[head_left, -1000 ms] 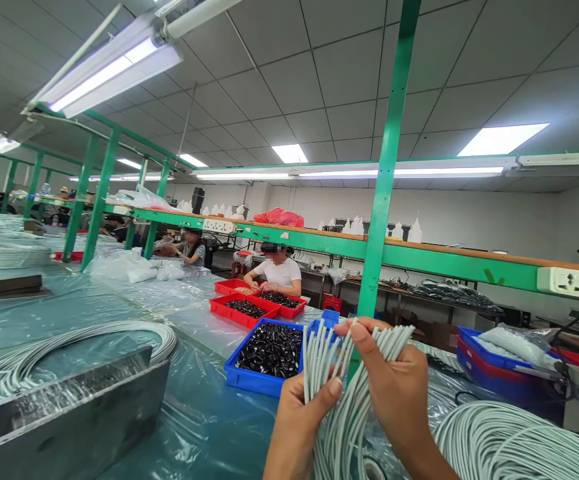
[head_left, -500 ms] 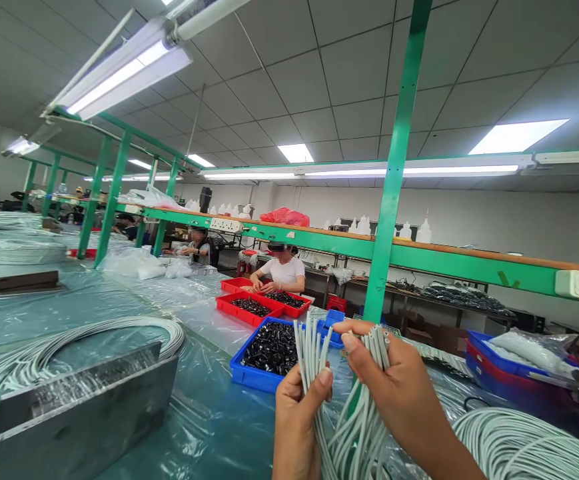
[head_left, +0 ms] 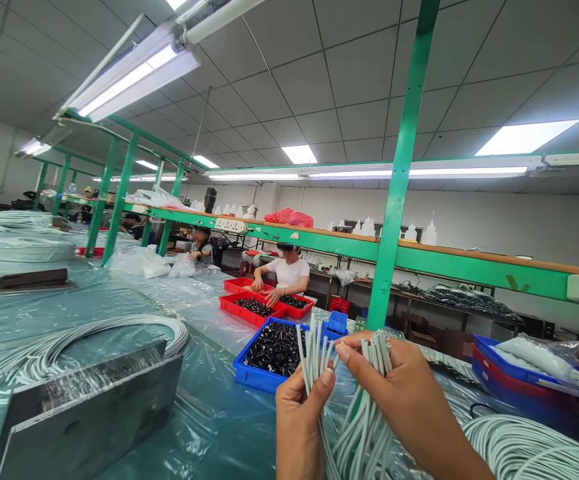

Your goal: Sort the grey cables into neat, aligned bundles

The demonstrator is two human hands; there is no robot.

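My left hand [head_left: 303,407] is closed round a bundle of pale grey-green cables [head_left: 314,350], their cut ends sticking up above the thumb. Beside it, my right hand [head_left: 394,383] grips a second bundle of the same cables [head_left: 376,353], with its thumb and index finger pinched at the tip of one cable between the two bundles. Both bundles hang down and run together below the hands [head_left: 362,440]. Just behind my left hand stands a blue bin [head_left: 254,377] of small black parts [head_left: 274,350].
Coiled cables lie at left [head_left: 119,327] and lower right [head_left: 529,440]. A grey metal bracket [head_left: 94,413] stands on the plastic-covered table [head_left: 209,427]. A green post [head_left: 389,267] rises ahead. Across the table, a person [head_left: 292,275] reaches into red trays [head_left: 242,313]. Stacked bins [head_left: 519,393] stand right.
My right thumb and index finger have moved closer to the left bundle, at a cable's tip. The co-worker's hands have spread apart over the red trays. The view has shifted slightly.
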